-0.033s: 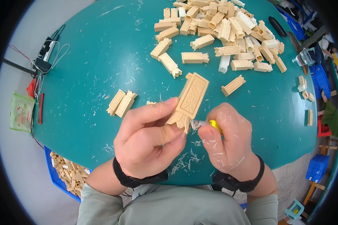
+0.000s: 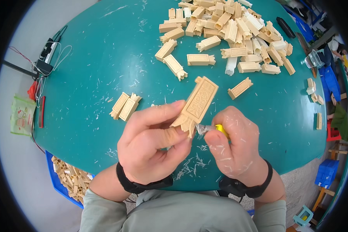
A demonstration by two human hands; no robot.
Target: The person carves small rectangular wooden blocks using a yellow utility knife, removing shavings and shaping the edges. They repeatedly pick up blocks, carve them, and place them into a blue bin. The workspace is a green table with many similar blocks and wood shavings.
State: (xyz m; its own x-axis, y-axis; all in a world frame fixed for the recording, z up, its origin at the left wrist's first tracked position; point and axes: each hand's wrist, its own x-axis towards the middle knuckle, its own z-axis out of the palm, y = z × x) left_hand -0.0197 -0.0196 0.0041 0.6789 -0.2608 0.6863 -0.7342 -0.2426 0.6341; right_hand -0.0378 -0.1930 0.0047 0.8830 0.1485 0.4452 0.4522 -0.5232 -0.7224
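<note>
- Green tabletop (image 2: 89,77), strewn with pale shavings (image 2: 191,166), spreads beneath both hands.
- Above its near part, the tan moulded block (image 2: 200,98) is held in the air, long axis slanting: squared end up and rightward, jagged end down and leftward, its ornamented panel facing the camera.
- Left hand (image 2: 150,143): thumb and fingers clamped on the block near its jagged end.
- Right hand (image 2: 236,143): closed round a knife's yellow handle (image 2: 221,130), its blade (image 2: 209,128) pointing left toward that end.
- Most of the handle is hidden by the fingers; I cannot tell exactly where the blade's tip meets the block.
- Two similar blocks (image 2: 130,107) lie side by side, left of the held one.
- Farther off, a heap of tan and white blocks (image 2: 236,29) is cut off by the upper edge.
- Lower left, a blue tray (image 2: 57,182) holds many more, partly hidden by the left arm.
</note>
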